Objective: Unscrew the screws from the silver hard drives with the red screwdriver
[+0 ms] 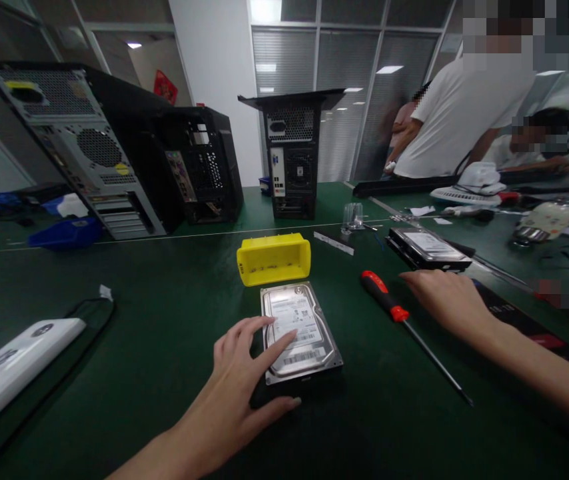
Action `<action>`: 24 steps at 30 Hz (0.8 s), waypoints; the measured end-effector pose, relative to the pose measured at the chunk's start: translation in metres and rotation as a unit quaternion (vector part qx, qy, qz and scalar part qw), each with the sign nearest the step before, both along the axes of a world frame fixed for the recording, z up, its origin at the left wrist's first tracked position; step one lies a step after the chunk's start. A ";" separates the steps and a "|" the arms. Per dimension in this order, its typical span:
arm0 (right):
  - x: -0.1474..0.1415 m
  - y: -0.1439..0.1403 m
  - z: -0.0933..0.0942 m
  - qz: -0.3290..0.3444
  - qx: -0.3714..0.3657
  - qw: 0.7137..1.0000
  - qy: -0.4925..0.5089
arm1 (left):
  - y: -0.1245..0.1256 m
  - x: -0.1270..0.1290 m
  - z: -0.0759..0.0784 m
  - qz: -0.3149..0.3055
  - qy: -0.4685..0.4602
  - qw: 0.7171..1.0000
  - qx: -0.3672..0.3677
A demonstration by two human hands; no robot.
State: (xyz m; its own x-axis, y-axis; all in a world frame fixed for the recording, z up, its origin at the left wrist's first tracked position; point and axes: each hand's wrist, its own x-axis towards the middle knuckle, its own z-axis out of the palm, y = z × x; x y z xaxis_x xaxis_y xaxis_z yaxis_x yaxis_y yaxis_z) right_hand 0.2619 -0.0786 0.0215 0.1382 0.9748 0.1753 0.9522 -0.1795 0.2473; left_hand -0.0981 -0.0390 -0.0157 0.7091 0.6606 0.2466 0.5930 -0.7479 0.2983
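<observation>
A silver hard drive (298, 327) with a white printed label lies flat on the green tabletop in front of me. My left hand (247, 363) is open, its fingers spread over the drive's left side and its thumb by the near edge. Just right of a red and black screwdriver (383, 295) is my right hand (439, 293). One finger stretches left past the handle's side; the others are partly hidden, and nothing shows in that hand. Behind it lies a second hard drive (427, 247).
A yellow bin (273, 263) sits beyond the first drive. Computer cases (292, 153) stand farther back and at left (99, 147). A white power strip (19, 367) with a black cable lies left. A clear cup (352, 219) is behind. People stand and sit at right.
</observation>
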 end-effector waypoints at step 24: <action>-0.099 -0.028 -0.014 0.357 0.059 0.867 0.342 | 0.007 0.007 0.004 -0.048 0.054 0.992 0.107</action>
